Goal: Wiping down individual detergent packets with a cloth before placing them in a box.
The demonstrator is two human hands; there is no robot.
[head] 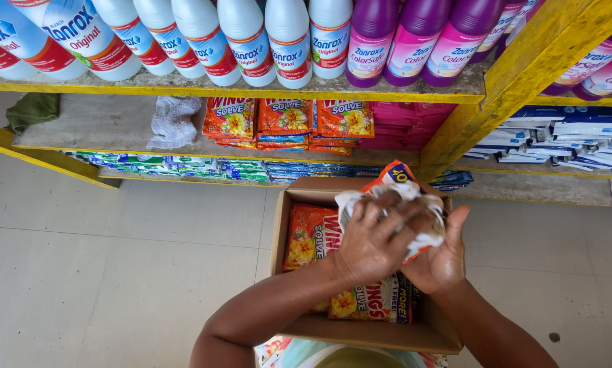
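One head-worn camera looks steeply down (close) over shelves (237, 92).

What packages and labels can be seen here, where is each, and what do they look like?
White bottles: top shelf, red and blue labels.
Purple bottles: top shelf right, pink labels.
Orange sachets: middle shelf, stacked, flower print.
Cardboard box: below hands, holding similar sachets.
Orange sachet: held with white cloth by left hand and right hand.

Both forearms converge from below. Left hand (370, 242) lies palm-down, fingers curled in a closed grip. Right hand (441, 255) cups beneath it, thumb raised.
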